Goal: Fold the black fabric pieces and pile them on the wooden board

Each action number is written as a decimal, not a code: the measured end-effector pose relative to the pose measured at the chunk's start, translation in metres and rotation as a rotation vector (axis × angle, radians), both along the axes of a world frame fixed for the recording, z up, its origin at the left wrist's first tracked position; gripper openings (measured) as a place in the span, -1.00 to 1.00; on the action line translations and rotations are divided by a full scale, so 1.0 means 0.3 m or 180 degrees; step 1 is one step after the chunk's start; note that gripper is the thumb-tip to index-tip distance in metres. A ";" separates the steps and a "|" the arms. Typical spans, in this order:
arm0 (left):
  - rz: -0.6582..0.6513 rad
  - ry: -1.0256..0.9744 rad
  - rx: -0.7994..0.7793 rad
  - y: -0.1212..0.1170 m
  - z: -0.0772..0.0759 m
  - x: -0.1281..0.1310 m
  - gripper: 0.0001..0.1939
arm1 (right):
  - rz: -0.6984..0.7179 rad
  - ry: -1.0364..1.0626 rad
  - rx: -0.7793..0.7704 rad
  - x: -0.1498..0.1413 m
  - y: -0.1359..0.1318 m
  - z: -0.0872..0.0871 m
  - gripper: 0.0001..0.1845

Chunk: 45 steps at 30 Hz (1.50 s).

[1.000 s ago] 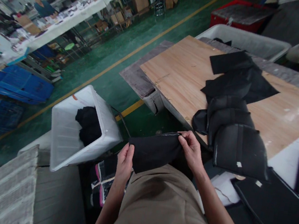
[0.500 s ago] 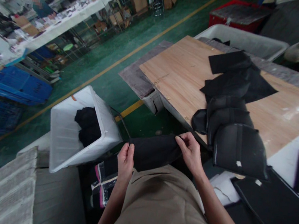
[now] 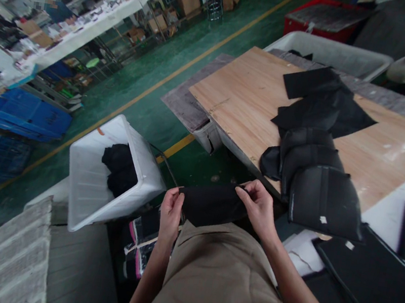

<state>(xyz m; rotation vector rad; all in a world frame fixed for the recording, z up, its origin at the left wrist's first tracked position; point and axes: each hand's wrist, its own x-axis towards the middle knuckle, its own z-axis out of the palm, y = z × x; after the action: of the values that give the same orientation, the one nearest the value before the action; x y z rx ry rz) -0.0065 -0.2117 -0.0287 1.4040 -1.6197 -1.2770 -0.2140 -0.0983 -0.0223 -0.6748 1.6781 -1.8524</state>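
Note:
A piece of black fabric (image 3: 211, 203) is stretched between my two hands in front of my body. My left hand (image 3: 170, 213) pinches its left end between thumb and fingers. At its upper right corner, my right hand (image 3: 258, 205) grips it the same way. The fabric's lower part is hidden behind my brown clothing. Just left of my left hand stands a tilted white bin (image 3: 102, 176) with black fabric pieces (image 3: 120, 169) inside. To the right of my right hand, several padded black pieces (image 3: 327, 199) lie overlapping at the table's edge.
A wooden board (image 3: 235, 92) tops the table at right, with flat black pieces (image 3: 314, 102) on it. Larger black panels (image 3: 375, 276) lie at lower right. Plastic-wrapped bundles (image 3: 141, 244) sit low beside my left arm. A grey padded surface (image 3: 80, 265) is at lower left.
My left hand has shifted slightly up, and its fingers have moved on the fabric's edge. My right hand keeps its pinch in nearly the same place.

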 end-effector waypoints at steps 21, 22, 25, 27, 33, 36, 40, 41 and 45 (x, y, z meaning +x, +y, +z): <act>-0.1715 -0.1046 -0.2550 -0.005 -0.062 -0.127 -0.51 | 0.0498 0.1159 0.0415 0.046 -0.005 -0.001 -0.69; -0.1663 -0.1067 -0.2548 -0.011 -0.083 -0.105 -0.48 | 0.0442 0.1171 0.0434 0.037 -0.002 -0.003 -0.68; -0.1573 -0.1166 -0.2471 -0.023 -0.145 -0.029 -0.45 | 0.0402 0.1178 0.0484 0.020 0.008 -0.012 -0.67; -0.1477 -0.1285 -0.2331 -0.028 -0.170 0.009 -0.47 | 0.0421 0.1182 0.0523 0.016 0.011 -0.022 -0.67; -0.1683 -0.1128 -0.1761 0.004 -0.092 -0.029 -0.70 | 0.0797 0.1315 0.0617 0.065 -0.020 -0.019 -0.72; -0.1619 -0.0735 -0.1412 0.046 -0.064 -0.085 -0.70 | 0.1133 0.1398 0.0492 0.115 -0.038 -0.014 -0.78; -0.1335 -0.0533 -0.0991 0.080 -0.074 -0.106 -0.61 | 0.1300 0.1004 0.0456 0.147 -0.034 -0.011 -0.73; -0.1306 -0.0502 -0.0886 0.085 -0.070 -0.103 -0.59 | 0.1353 0.0882 0.0455 0.146 -0.027 -0.008 -0.72; -0.1280 -0.0338 -0.0641 0.101 -0.014 -0.095 -0.59 | 0.1670 0.0555 0.0299 0.123 0.014 0.014 -0.77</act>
<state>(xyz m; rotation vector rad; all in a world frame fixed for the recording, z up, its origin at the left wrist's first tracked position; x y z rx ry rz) -0.0349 -0.1814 -0.0331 1.0726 -2.1164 -1.2253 -0.1770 -0.0942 -0.0181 -1.1369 1.4930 -1.3679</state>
